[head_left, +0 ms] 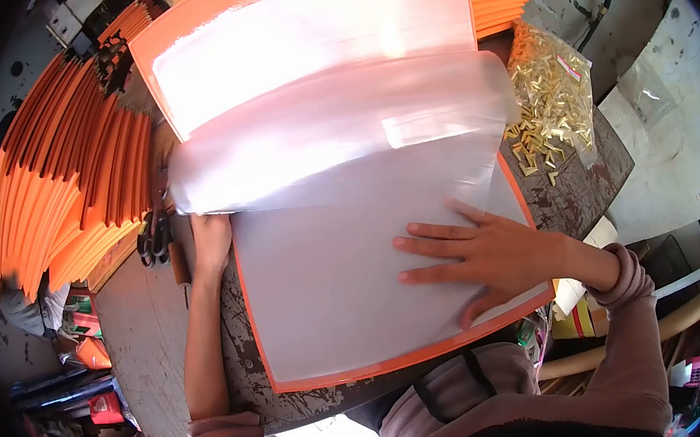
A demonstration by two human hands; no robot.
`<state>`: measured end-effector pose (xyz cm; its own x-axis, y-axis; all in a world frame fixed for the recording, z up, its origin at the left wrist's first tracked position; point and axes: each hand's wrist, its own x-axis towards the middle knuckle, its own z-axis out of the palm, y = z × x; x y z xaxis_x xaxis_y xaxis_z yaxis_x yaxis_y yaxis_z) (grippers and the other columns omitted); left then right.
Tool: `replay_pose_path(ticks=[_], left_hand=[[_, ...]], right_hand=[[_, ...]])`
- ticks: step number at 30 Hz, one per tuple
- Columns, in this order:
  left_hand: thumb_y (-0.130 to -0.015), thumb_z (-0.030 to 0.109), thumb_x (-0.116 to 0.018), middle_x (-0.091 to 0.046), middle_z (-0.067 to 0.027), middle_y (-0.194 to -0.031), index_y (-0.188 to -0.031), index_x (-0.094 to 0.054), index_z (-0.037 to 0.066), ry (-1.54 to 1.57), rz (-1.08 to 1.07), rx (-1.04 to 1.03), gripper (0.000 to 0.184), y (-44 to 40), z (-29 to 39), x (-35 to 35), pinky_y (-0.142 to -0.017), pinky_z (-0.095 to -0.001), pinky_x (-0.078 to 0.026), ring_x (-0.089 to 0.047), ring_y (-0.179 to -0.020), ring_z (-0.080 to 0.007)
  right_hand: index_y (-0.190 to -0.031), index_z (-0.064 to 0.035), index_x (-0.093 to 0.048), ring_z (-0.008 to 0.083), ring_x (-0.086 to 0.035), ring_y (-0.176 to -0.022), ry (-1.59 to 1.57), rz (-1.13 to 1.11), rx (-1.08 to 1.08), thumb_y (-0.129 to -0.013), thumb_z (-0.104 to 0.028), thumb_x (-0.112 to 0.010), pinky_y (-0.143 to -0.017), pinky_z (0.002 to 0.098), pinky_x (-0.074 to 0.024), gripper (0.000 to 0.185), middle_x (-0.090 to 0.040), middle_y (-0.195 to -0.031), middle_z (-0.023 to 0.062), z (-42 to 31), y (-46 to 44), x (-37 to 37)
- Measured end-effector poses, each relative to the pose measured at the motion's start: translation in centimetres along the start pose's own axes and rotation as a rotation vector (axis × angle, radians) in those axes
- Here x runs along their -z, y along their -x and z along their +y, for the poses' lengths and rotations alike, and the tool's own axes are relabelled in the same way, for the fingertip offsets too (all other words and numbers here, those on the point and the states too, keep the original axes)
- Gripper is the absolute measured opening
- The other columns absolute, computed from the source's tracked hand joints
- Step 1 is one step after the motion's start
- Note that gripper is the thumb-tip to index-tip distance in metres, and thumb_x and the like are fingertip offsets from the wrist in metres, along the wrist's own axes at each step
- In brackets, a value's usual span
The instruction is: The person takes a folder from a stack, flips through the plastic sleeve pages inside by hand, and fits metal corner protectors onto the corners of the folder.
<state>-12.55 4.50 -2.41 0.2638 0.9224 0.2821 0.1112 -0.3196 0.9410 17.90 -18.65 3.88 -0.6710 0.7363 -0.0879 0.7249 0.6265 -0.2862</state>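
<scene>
A large orange-bordered cover lies opened out on the worktable, its lower half towards me. Over its greyish inside, a clear plastic sheet curls up in a wide roll across the middle, shining with glare. My right hand rests flat on the lower half near the right border, fingers spread and holding nothing. At the cover's left edge, my left hand reaches up beneath the end of the curl. Its fingers are hidden there, so its grip does not show.
Fanned stacks of orange covers stand at the left, with more at the upper right. Black-handled scissors lie by my left hand. An opened plastic bag of small gold metal corners spills onto the worktable at the right.
</scene>
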Motion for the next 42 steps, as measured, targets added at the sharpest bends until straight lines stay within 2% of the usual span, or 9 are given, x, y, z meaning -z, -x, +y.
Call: replay_pose_path(ticks=[6, 14, 16, 18, 24, 30, 34, 38, 42], left_hand=[[-0.094, 0.007, -0.044, -0.052, -0.0096, -0.118, -0.121, -0.047, -0.005, 0.002, 0.024, 0.074, 0.030, -0.2, -0.8, 0.3, -0.097, -0.0309, -0.036, -0.048, -0.111, -0.0177], [-0.093, 0.013, -0.049, -0.051, -0.0105, -0.120, -0.127, -0.041, -0.004, 0.052, -0.048, 0.063, 0.039, -0.6, -0.4, 1.0, -0.098, -0.0333, -0.035, -0.045, -0.116, -0.0187], [-0.088, 0.012, -0.055, -0.056, -0.0114, -0.111, -0.125, -0.042, -0.003, -0.459, 0.224, -0.464, 0.042, -1.1, 2.1, 0.2, -0.093, -0.0295, -0.038, -0.050, -0.106, -0.0183], [-0.085, 0.014, -0.059, -0.056, -0.0121, -0.110, -0.128, -0.038, -0.001, -0.367, 0.321, -0.549, 0.050, -1.9, 5.0, -0.9, -0.097, -0.0308, -0.035, -0.048, -0.110, -0.0191], [-0.085, 0.011, -0.062, -0.064, -0.0069, -0.096, -0.104, -0.060, -0.002, -0.024, 0.006, -0.325, 0.023, -5.5, 11.9, -1.4, -0.077, -0.0236, -0.044, -0.058, -0.082, -0.0104], [-0.085, 0.008, -0.063, -0.061, -0.0039, -0.086, -0.097, -0.059, 0.000, -0.071, 0.244, -0.343, 0.015, -8.9, 9.7, -2.5, -0.060, -0.0194, -0.041, -0.056, -0.073, -0.0057], [-0.084, 0.004, -0.062, -0.057, -0.0005, -0.081, -0.100, -0.057, 0.003, -0.032, 0.338, -0.502, 0.017, -8.4, 10.2, -3.4, -0.057, -0.0185, -0.037, -0.049, -0.068, -0.0031], [-0.084, 0.006, -0.061, -0.051, 0.0052, -0.076, -0.096, -0.063, 0.004, -0.201, 0.178, -0.381, 0.012, -8.7, 9.6, -1.9, -0.054, -0.0196, -0.031, -0.034, -0.060, -0.0031], [-0.085, 0.006, -0.059, -0.055, 0.0048, -0.078, -0.097, -0.066, 0.005, -0.226, 0.101, -0.306, 0.014, -8.5, 10.2, -1.0, -0.053, -0.0193, -0.031, -0.036, -0.060, -0.0021]], right_hand=[[-0.136, -0.0211, -0.039, 0.0237, -0.022, -0.138, 0.002, 0.025, 0.044, -0.086, -0.046, -0.053, -0.108, 0.0559, -0.0189, 0.058, -0.026, -0.149, 0.0053, 1.7, -0.3, 1.1], [-0.127, -0.0145, -0.048, 0.0290, -0.040, -0.126, -0.120, 0.047, -0.089, -0.087, -0.030, -0.055, -0.085, 0.0468, -0.0469, 0.043, -0.041, -0.135, 0.0133, 1.1, -1.3, 4.1], [-0.125, -0.0138, -0.049, 0.0271, -0.046, -0.116, 0.002, 0.113, -0.111, -0.084, -0.026, -0.057, -0.082, 0.0435, -0.0485, 0.043, -0.046, -0.127, 0.0127, -1.0, -1.3, 3.3], [-0.122, -0.0131, -0.051, 0.0252, -0.052, -0.106, 0.121, 0.183, -0.142, -0.081, -0.022, -0.059, -0.078, 0.0402, -0.0501, 0.042, -0.051, -0.119, 0.0120, -2.6, -1.3, 2.2], [-0.115, -0.0134, -0.056, 0.0176, -0.058, -0.086, 0.424, 0.466, 0.055, -0.065, -0.013, -0.068, -0.076, 0.0376, -0.0502, 0.051, -0.055, -0.102, 0.0083, -3.4, -2.1, 1.3], [-0.079, -0.0103, -0.063, 0.0161, -0.060, -0.073, 0.083, 0.282, -0.046, -0.067, -0.015, -0.073, -0.056, 0.0308, -0.0468, 0.016, -0.058, -0.077, -0.0003, -2.4, -0.2, 6.2], [-0.066, -0.0062, -0.047, 0.0217, -0.057, -0.065, -0.094, 0.223, -0.115, -0.075, -0.019, -0.069, -0.053, 0.0382, -0.0378, 0.027, -0.052, -0.069, 0.0047, -0.8, -2.0, 8.6], [-0.063, -0.0036, -0.045, 0.0175, -0.039, -0.047, -0.241, -0.069, -0.084, -0.081, -0.029, -0.069, -0.048, 0.0347, -0.0352, 0.039, -0.043, -0.055, 0.0052, 3.4, -4.6, 9.9], [-0.073, -0.0016, -0.059, 0.0135, -0.049, -0.055, -0.580, -0.010, -0.137, -0.087, -0.029, -0.061, -0.056, 0.0294, -0.0430, 0.030, -0.057, -0.066, 0.0070, 6.5, -6.1, 11.8]])
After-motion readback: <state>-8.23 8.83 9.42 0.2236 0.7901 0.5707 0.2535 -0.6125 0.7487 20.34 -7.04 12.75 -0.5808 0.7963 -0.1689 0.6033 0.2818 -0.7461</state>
